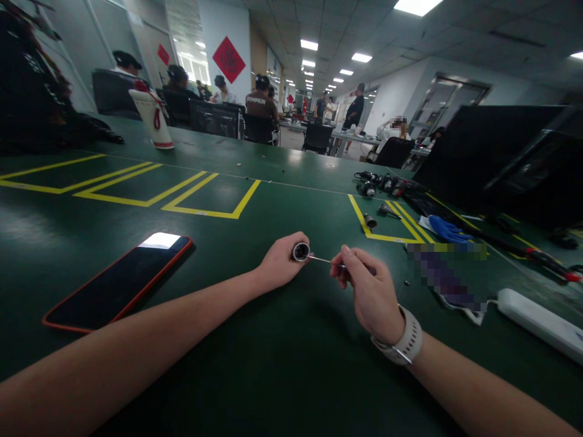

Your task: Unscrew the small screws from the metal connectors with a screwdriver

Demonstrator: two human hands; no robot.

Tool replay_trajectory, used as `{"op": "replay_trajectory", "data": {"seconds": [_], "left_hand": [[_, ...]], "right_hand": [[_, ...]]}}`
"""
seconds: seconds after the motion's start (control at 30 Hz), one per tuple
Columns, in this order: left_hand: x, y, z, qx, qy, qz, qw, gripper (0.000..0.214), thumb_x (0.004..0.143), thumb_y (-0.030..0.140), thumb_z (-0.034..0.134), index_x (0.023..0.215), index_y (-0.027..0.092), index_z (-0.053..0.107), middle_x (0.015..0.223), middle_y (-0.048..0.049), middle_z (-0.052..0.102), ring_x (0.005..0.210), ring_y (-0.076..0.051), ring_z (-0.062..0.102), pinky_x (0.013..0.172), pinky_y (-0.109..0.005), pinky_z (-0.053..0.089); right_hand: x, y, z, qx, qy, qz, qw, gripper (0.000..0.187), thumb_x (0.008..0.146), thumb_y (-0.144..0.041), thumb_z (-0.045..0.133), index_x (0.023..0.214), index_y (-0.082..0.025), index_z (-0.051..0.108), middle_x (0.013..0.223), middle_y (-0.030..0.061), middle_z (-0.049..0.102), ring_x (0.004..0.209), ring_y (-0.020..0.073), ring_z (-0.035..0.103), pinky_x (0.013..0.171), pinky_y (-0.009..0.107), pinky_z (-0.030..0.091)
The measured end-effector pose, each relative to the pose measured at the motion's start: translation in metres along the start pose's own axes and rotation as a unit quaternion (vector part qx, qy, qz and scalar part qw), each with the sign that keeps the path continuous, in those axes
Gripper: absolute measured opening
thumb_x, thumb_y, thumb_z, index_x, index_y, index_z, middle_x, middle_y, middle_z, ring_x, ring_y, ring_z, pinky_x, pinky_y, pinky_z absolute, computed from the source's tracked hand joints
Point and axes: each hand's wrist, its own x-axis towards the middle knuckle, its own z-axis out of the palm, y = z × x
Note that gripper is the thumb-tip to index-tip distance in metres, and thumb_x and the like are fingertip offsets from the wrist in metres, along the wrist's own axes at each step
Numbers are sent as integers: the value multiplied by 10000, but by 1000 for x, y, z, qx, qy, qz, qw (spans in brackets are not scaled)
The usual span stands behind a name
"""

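Observation:
My left hand (281, 262) is closed around a small dark cylindrical part (300, 251) with a round silver-rimmed opening, held just above the green table (255, 364). My right hand (368, 286), with a white watch strap at the wrist, pinches a thin screwdriver (324, 260). Its metal shaft points left and the tip reaches into the opening of the part. Both hands hover near the middle of the table, close together.
A phone in an orange case (119, 280) lies at left. Yellow tape boxes (200, 194) mark the table. Small dark parts (380, 185), a blue glove (447, 229) and a white power strip (540, 321) lie at right, beside black monitors (492, 152). A paper cup (152, 118) stands far left; people sit beyond.

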Motion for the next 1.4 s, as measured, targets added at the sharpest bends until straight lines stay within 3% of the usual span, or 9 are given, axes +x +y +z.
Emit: {"op": "replay_trajectory", "data": {"seconds": [0.13, 0.33, 0.47, 0.7, 0.83, 0.93, 1.13, 1.4], "left_hand": [[-1, -1, 0, 11, -4, 9, 1000, 97, 698, 124, 575, 704, 180, 496, 670, 33, 517, 628, -124, 486, 584, -250, 384], [0, 0, -1, -23, 22, -8, 999, 112, 697, 134, 589, 692, 177, 485, 645, 48, 492, 607, -109, 468, 585, -241, 379], [0, 1, -2, -40, 24, -20, 999, 114, 702, 162, 601, 694, 175, 488, 639, 48, 485, 600, -107, 456, 585, -244, 376], [-1, -1, -2, -72, 24, -15, 997, 135, 726, 206, 619, 707, 174, 489, 659, 39, 486, 604, -108, 462, 574, -246, 385], [-2, 0, -2, -103, 20, -31, 994, 151, 752, 257, 606, 725, 173, 483, 663, 37, 481, 580, -105, 472, 546, -244, 397], [-2, 1, -3, -118, 15, -39, 992, 161, 755, 272, 611, 741, 174, 485, 686, 31, 496, 594, -109, 496, 549, -246, 415], [-2, -4, 1, -122, 27, -36, 992, 208, 745, 307, 640, 752, 180, 477, 669, 46, 490, 560, -95, 485, 539, -237, 417], [-2, -7, 2, -108, 38, -20, 993, 223, 745, 336, 642, 777, 184, 482, 701, 40, 506, 583, -102, 497, 559, -245, 426]], "right_hand": [[0, 2, 2, 10, -17, 8, 1000, 302, 851, -432, 524, 714, -184, 629, 658, 4, 583, 587, 113, 501, 520, 244, 386], [3, 3, 8, 151, -1, 73, 986, 257, 813, -404, 580, 696, -178, 616, 660, 4, 574, 594, 112, 499, 511, 236, 383], [4, 3, 7, 170, 3, 76, 982, 243, 810, -400, 582, 704, -184, 618, 660, 2, 580, 592, 112, 502, 516, 238, 391], [1, 0, -2, 37, -4, -18, 999, 249, 849, -387, 544, 711, -201, 637, 664, 2, 583, 604, 117, 505, 525, 244, 386], [0, -1, -5, 12, -2, -58, 998, 232, 855, -360, 548, 699, -207, 628, 644, -6, 565, 601, 119, 498, 519, 249, 374], [-2, -2, -5, -8, 11, -108, 994, 230, 864, -339, 536, 691, -208, 612, 641, -7, 552, 607, 125, 493, 530, 262, 374], [-7, -8, -5, -114, -47, -192, 974, 158, 880, -246, 514, 746, -201, 584, 677, -16, 543, 623, 116, 493, 572, 272, 387], [-4, -2, -8, -103, -23, -257, 961, 123, 880, -194, 500, 777, -192, 566, 710, -7, 529, 628, 123, 489, 558, 282, 386]]}}
